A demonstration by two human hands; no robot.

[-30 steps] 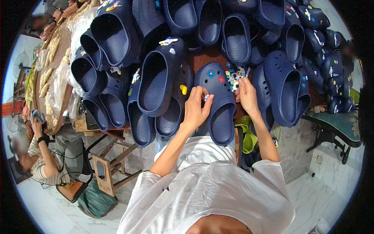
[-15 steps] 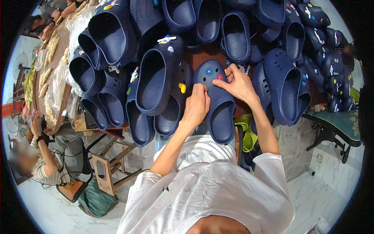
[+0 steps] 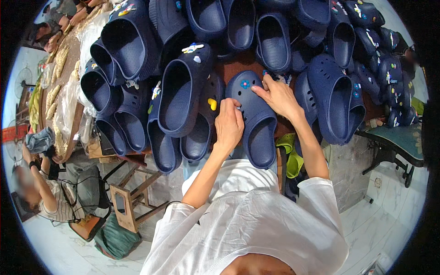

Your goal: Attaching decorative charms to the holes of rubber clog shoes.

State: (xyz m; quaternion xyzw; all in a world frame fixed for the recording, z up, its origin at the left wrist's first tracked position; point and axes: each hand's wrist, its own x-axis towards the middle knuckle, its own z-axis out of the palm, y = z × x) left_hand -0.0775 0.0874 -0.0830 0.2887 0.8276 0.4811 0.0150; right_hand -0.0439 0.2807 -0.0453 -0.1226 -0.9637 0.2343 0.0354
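Observation:
A navy clog [image 3: 258, 117] lies in front of me, toe away from my body and heel opening nearest. Its toe carries a blue flower charm [image 3: 245, 84] with a pink centre. My left hand [image 3: 229, 126] is closed at the clog's left side, fingertips drawn together against the upper. A small pale bit shows at those fingertips, too small to name. Across the toe's right side lies my right hand [image 3: 280, 97], thumb on the upper and fingers bent toward the far right edge, gripping the clog. What lies beneath the thumb is hidden.
Navy clogs with charms crowd the brown table [image 3: 236, 68], one with a yellow charm [image 3: 212, 104] close to my left hand. Lime-green clogs [image 3: 293, 160] sit below the table edge. A wooden stool [image 3: 123, 206] and a seated co-worker [image 3: 57, 192] are at left, a green-topped stand [image 3: 398, 142] at right.
My left hand has shifted slightly left. My right thumb and fingers have moved slightly, and the pink round charm seen beside the thumb no longer shows. The co-worker has raised a blue-grey cloth.

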